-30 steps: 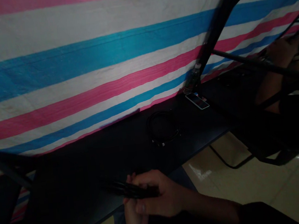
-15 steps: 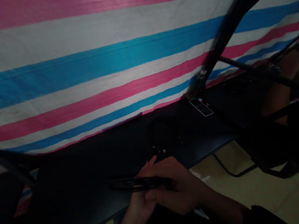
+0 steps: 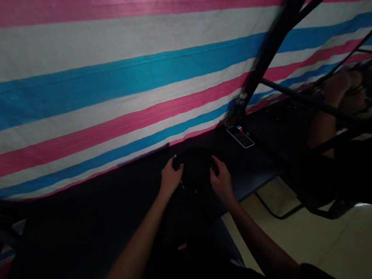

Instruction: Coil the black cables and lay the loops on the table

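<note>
A coiled black cable [image 3: 192,151] lies low over the dark tabletop, and both hands hold it from opposite sides. My left hand [image 3: 172,174] closes on its left side, thumb toward the middle of the loop. On the right side, my right hand [image 3: 220,175] pinches the coil between thumb and fingers. Small light connector ends show near the lower part of the loop, where another coil seems to lie on the table; in the dark I cannot tell the two coils apart.
A phone [image 3: 240,137] lies on the black table [image 3: 258,172] to the right, beside a clear bottle [image 3: 236,110]. A dark metal frame [image 3: 262,75] slants up before the striped sheet [image 3: 118,84]. Farther right are another person's hands [image 3: 339,87].
The coiled cable has moved from close to my body out over the table, beside or onto the coil there. My hands, together before, are now apart on its two sides.
</note>
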`<action>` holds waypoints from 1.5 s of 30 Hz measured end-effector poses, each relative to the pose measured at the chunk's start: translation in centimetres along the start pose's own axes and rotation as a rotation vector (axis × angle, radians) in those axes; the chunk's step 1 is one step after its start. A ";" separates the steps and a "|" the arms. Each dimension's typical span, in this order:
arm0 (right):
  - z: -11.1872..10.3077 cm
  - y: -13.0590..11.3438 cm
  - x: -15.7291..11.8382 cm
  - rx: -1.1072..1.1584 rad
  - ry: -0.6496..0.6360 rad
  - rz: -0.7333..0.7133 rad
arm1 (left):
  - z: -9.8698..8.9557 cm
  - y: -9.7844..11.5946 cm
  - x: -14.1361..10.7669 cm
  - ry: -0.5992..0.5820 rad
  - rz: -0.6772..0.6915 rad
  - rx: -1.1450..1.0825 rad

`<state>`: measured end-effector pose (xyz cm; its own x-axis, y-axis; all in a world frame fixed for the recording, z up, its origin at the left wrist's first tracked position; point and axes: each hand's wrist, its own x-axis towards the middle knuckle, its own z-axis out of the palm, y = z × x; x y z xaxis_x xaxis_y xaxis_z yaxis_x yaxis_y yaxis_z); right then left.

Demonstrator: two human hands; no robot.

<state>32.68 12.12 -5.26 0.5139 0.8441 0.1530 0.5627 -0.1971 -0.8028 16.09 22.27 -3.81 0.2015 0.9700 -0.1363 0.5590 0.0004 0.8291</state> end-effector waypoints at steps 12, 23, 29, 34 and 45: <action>2.4 4.5 7.5 -0.477 -0.084 0.109 | 5.0 1.5 4.6 0.030 0.081 0.550; 3.4 5.1 11.6 -0.714 -0.219 0.153 | 5.5 1.2 7.8 -0.080 -0.025 0.596; 4.0 5.6 12.1 -0.691 -0.208 0.174 | 5.4 0.5 8.0 -0.096 -0.016 0.511; 3.3 6.6 12.3 -0.522 -0.219 0.123 | 4.4 -1.4 7.5 -0.047 0.091 0.351; 3.0 7.8 7.9 -0.337 -0.085 -0.113 | 6.5 -6.6 2.9 0.162 0.231 0.118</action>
<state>39.24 18.77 -12.07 0.3886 0.9055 0.1705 0.8020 -0.2413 -0.5464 18.26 23.54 -13.18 0.2085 0.9672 0.1453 0.6050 -0.2442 0.7578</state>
